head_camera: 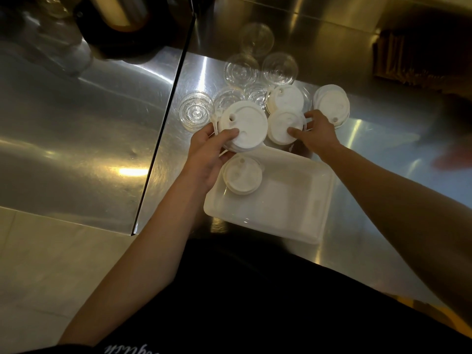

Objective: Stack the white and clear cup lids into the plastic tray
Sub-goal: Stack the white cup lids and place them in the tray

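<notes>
My left hand grips a small stack of white lids just beyond the tray's far left corner, thumb on top. To its right, my right hand pinches another white lid that lies on the steel counter. The white plastic tray sits in front of me with one short stack of white lids in its far left corner. Two more white lid stacks rest behind my right hand. Several clear lids lie farther back.
The steel counter runs to the right and back. A dark gap splits it from a second steel surface on the left. A dark round appliance stands at the far left. A brown box sits far right.
</notes>
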`<action>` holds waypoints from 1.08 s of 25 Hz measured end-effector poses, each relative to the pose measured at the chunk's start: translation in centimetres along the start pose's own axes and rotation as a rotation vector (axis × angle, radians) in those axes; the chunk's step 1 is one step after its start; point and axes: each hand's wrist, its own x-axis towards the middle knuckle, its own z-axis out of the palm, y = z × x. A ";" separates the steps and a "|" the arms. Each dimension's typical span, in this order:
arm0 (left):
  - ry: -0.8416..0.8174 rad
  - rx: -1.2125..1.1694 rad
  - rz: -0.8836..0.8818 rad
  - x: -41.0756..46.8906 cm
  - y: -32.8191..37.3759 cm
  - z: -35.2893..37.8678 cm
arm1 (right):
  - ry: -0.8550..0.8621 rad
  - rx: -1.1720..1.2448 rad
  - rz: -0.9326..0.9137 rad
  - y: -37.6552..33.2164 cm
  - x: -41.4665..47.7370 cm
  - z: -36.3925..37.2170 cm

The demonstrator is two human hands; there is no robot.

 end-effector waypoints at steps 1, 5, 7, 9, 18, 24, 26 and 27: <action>-0.001 -0.004 0.003 0.0 0.0 0.0 | -0.013 0.030 0.007 0.1 -0.1 -0.1; -0.029 -0.018 0.006 -0.2 -0.2 0.1 | -0.025 0.282 0.042 0.5 -1.2 -1.3; -0.043 -0.029 0.005 -0.3 -0.3 0.1 | -0.034 0.379 0.055 0.4 -2.1 -2.0; -0.052 -0.034 0.007 -0.4 -0.3 0.1 | -0.024 0.447 0.039 0.0 -3.4 -2.8; -0.088 0.019 0.032 -1.5 -0.6 0.3 | -0.092 0.938 0.045 -3.3 -10.5 -3.6; -0.104 0.031 0.064 -2.7 -0.9 -0.5 | -0.069 1.129 0.134 -3.7 -13.7 -2.5; -0.118 0.023 0.071 -3.2 -1.0 -0.6 | -0.086 1.145 0.154 -3.5 -14.5 -2.1; -0.130 0.016 0.071 -3.5 -1.0 -0.5 | -0.095 1.148 0.157 -3.4 -14.9 -1.9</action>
